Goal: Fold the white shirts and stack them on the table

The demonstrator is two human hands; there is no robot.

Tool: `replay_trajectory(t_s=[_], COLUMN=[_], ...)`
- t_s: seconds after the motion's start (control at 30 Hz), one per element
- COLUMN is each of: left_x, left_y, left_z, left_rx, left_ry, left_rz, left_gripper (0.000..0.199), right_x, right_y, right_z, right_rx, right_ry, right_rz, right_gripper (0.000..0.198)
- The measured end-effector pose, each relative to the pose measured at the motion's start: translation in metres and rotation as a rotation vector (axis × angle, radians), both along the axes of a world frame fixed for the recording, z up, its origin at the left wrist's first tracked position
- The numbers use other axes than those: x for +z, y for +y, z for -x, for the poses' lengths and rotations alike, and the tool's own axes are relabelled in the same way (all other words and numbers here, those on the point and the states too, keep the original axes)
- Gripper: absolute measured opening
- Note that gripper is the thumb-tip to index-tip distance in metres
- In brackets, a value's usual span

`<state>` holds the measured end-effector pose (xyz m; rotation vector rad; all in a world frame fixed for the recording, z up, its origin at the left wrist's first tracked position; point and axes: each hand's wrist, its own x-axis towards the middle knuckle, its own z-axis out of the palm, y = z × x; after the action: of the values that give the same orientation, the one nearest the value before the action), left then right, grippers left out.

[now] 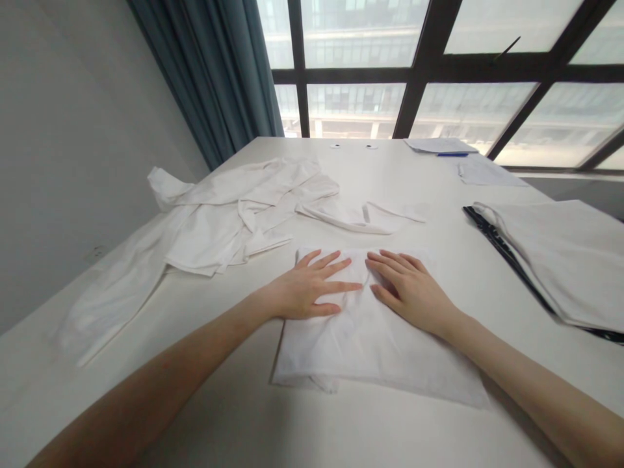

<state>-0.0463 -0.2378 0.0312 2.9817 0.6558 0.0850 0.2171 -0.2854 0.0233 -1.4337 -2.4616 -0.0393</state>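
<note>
A folded white cloth garment (380, 351) lies flat on the white table in front of me, with light creases in its middle. My left hand (312, 286) rests on its upper left part, palm down and fingers spread. On the upper right part lies my right hand (404, 286), also palm down, its fingers stretched out and closer together. The two hands are a short way apart, fingers toward each other. A small bit of fabric sticks out below the garment's lower left edge.
Crumpled white garments (234, 208) cover the table's left side. A white fabric strip (351, 221) lies beyond my hands. Folded white cloth (580, 253) sits on a black item (517, 266) at right. Papers (439, 145) and a blue pen (452, 155) lie at the far end.
</note>
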Motion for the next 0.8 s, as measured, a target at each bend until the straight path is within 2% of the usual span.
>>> replay_trajectory(t_s=[0.27,0.6,0.8], left_x=[-0.001,0.002,0.001], left_y=[0.003,-0.006,0.007], left_z=[0.003,0.017,0.020], left_rx=[0.003,0.058,0.147], left_ry=[0.024,0.083,0.112], left_rz=[0.053,0.129,0.078], left_gripper=[0.062,0.076,0.076], right_x=[-0.006,-0.017,-0.018], right_y=[0.008,-0.012,0.014], right_z=[-0.014,-0.036,-0.044], right_rx=[0.028,-0.093,-0.070], right_ry=[-0.135,-0.208,-0.216], right_rz=[0.043,-0.038,-0.026], right_gripper=[0.052,0.059,0.058])
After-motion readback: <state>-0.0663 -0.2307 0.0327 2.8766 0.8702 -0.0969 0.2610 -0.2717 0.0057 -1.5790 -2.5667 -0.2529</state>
